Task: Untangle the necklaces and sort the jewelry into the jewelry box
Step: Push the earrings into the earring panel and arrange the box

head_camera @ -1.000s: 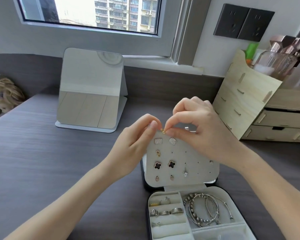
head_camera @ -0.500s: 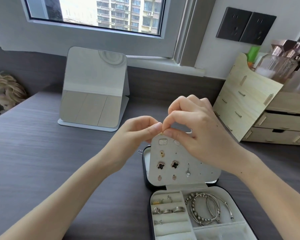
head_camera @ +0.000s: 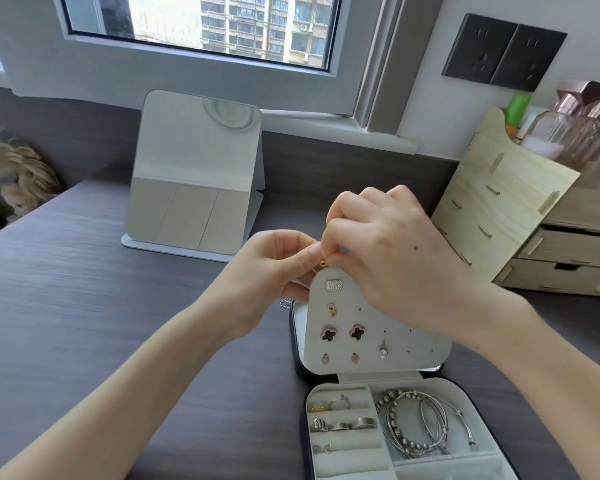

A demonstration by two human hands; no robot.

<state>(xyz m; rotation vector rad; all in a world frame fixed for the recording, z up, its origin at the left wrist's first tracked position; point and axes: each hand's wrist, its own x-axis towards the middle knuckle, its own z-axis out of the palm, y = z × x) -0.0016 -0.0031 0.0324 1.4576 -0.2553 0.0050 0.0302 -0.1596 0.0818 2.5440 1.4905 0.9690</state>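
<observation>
An open jewelry box (head_camera: 471, 407) lies on the dark desk. Its pale earring panel (head_camera: 409, 348) stands upright and carries several studs, among them two black clover earrings (head_camera: 343, 333). Rings (head_camera: 340, 424) fill the left slots of the tray, and silver bracelets (head_camera: 420, 424) lie in the right compartment. My left hand (head_camera: 274, 271) and my right hand (head_camera: 395, 258) meet above the panel's top edge. Together they pinch a small gold earring (head_camera: 323, 262) between their fingertips. My right hand hides the panel's upper right part.
A folding mirror (head_camera: 194, 174) stands at the back left of the desk (head_camera: 66, 289). A wooden drawer organizer (head_camera: 520, 216) with bottles sits at the right. A small silver hook (head_camera: 284, 303) lies beside the box's left edge. A window is behind.
My two hands have stayed together at the top of the panel, shifting slightly, with the right hand now lower over the panel's upper right. The gold earring shows between the fingertips.
</observation>
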